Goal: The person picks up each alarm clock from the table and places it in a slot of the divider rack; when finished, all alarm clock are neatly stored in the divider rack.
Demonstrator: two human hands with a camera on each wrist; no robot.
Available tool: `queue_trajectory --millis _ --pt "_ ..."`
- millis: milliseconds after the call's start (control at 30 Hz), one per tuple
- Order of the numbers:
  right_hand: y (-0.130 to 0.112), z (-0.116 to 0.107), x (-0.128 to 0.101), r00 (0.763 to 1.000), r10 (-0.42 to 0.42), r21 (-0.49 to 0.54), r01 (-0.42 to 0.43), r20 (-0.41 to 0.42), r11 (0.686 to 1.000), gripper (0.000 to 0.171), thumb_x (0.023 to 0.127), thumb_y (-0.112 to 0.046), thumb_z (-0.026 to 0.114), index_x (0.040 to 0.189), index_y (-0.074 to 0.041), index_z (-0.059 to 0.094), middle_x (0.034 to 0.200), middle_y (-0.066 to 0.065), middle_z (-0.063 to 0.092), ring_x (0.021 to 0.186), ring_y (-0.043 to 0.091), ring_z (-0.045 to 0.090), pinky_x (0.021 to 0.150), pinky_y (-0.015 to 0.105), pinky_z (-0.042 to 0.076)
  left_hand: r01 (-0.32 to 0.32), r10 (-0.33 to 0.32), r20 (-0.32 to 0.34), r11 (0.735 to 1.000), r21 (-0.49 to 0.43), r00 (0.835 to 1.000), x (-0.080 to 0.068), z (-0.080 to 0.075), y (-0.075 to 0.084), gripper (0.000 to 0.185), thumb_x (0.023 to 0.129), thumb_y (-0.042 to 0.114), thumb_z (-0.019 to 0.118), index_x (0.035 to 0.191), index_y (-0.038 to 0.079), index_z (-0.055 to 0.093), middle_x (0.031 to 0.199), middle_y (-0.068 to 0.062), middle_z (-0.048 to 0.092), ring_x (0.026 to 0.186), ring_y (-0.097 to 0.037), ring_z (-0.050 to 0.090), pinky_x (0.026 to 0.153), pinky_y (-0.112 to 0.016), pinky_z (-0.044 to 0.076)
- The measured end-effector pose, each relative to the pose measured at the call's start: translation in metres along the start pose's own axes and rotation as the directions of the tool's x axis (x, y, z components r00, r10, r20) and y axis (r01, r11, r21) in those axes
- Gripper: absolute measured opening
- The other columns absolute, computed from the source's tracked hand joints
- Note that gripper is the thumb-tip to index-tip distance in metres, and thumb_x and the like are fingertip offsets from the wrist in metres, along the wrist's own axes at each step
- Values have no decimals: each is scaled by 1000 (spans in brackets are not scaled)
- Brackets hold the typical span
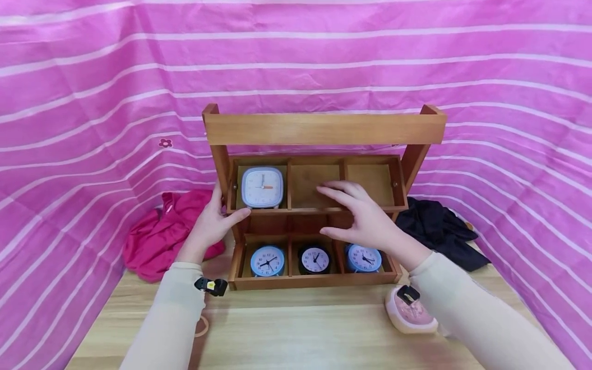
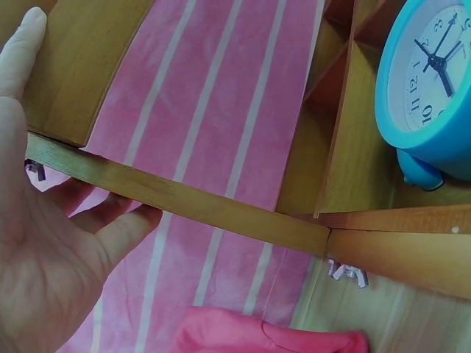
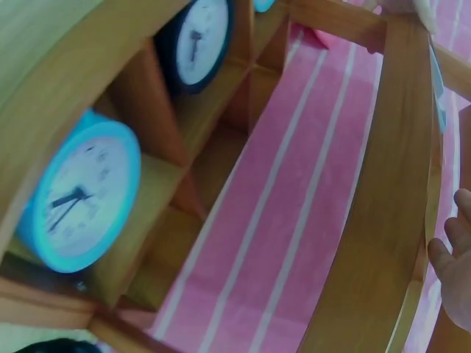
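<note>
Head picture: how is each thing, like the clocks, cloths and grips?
Shelf: upright
Square clock: facing out
Left blue clock: facing out
Black clock: facing out
Right blue clock: facing out
Pink cloth: crumpled
Black cloth: crumpled
Pink thing: partly hidden
Striped sheet: hanging
Left grip: holding shelf's side
Right grip: open, holding nothing

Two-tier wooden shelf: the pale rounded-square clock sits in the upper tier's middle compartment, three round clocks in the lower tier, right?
Not the middle: the head view shows the pale rounded-square clock in the left compartment of the upper tier. The rest stands.
</note>
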State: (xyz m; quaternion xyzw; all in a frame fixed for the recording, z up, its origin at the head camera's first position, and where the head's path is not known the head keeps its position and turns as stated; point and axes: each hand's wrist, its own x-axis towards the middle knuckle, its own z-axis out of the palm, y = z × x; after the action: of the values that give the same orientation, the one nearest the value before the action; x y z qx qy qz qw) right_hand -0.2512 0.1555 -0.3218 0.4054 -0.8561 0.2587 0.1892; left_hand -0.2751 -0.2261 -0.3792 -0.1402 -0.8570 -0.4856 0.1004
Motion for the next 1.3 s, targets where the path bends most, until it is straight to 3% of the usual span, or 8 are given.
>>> queue_trajectory --millis 233,533,667,833,1067,1300 --pt "1 -7 -30 996 69 -10 -69 52 998 89 83 -46 88 159 -26 47 164 4 40 150 30 33 113 64 41 6 -6 6 1000 4 1000 0 -2 0 106 95 43 76 164 52 -3 166 -15 34 141 -46 48 109 -66 44" --pt "-1 -7 -77 993 95 -43 -92 76 995 97 79 -50 90 161 -29 43 167 5 36 155 34 28 117 65 36 -5 5 6 1000 -13 1000 0 1 -1 108 94 38 78 164 51 -3 168 -14 32 141 -44 49 107 -65 47" --pt "0 -6 -97 991 116 -79 -110 67 991 99 76 -52 91 160 -30 44 166 1 37 153 33 31 117 63 37 -25 25 -2 1000 -15 1000 0 1 -2 108 94 35 79 165 50 -2 167 -14 32 140 -44 49 107 -65 47" --pt "8 -4 -123 987 157 -84 -153 43 985 99 72 -43 96 158 -28 48 159 2 45 141 26 41 106 55 44 -24 24 7 1000 -3 1000 2 -1 0 108 94 37 78 164 50 -3 167 -13 33 141 -44 48 106 -65 47" --pt "12 -10 -157 949 287 -64 -281 132 958 87 75 -51 92 150 -21 58 148 11 54 133 38 49 101 68 47 -27 27 8 1000 -8 1000 3 -1 -1 106 95 38 78 165 49 -1 166 -15 33 138 -46 51 103 -65 49" --pt "12 -10 -188 910 354 -77 -346 215 935 92 69 -60 91 145 -17 62 143 16 59 128 41 55 96 67 50 -29 29 1 1000 -6 1000 3 -1 -3 105 95 40 78 164 51 0 166 -14 35 138 -44 51 104 -65 49"
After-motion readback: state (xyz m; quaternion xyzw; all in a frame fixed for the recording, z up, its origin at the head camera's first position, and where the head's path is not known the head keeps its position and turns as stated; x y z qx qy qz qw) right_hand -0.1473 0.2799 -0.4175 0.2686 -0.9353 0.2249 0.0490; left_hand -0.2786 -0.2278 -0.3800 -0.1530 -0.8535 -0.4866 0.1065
